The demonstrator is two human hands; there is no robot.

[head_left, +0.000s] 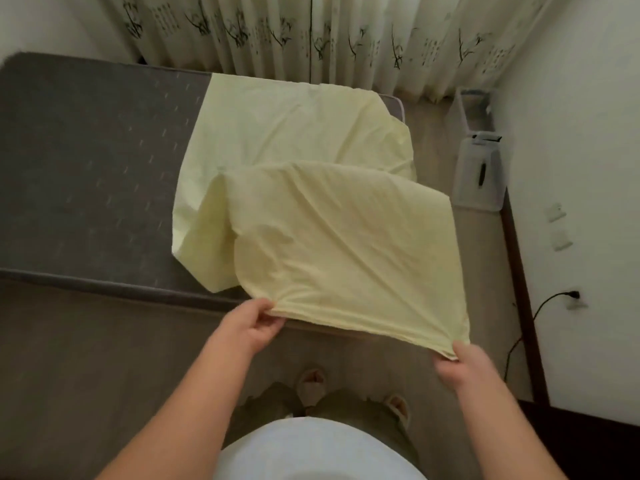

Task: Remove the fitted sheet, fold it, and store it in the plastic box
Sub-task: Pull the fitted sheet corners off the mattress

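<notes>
nothing is reading clearly anywhere. the curtain point(346, 46) is carrying short vertical columns of small dark characters point(162, 19) beside its printed bamboo sprigs point(239, 34), but they are showing too small and too blurred to make out. the plastic box point(479, 188) is showing a dark patch point(487, 137) at its far edge; whether that is a label cannot be told, and no letters or numbers are coming through on it.
</notes>
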